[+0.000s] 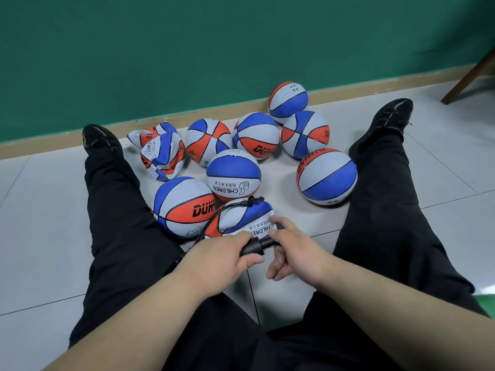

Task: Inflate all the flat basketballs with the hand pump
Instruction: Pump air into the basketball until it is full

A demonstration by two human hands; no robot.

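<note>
I sit on the floor with my legs spread. A black hand pump (256, 245) lies across in front of me. My left hand (222, 257) grips its barrel and my right hand (296, 249) grips its handle end. A thin black hose (214, 219) runs from the pump up to the top of a partly flat red, white and blue basketball (245, 216) just beyond my hands. Two crumpled flat balls (160, 152) lie at the back left. Several round balls of the same colours, such as the nearest left one (184, 207), sit between my legs.
My black-trousered legs (120, 210) and shoes flank the balls on both sides. A green wall with a tan skirting board (187, 116) runs behind them. A wooden furniture leg (471, 76) stands at the far right on the grey tiled floor.
</note>
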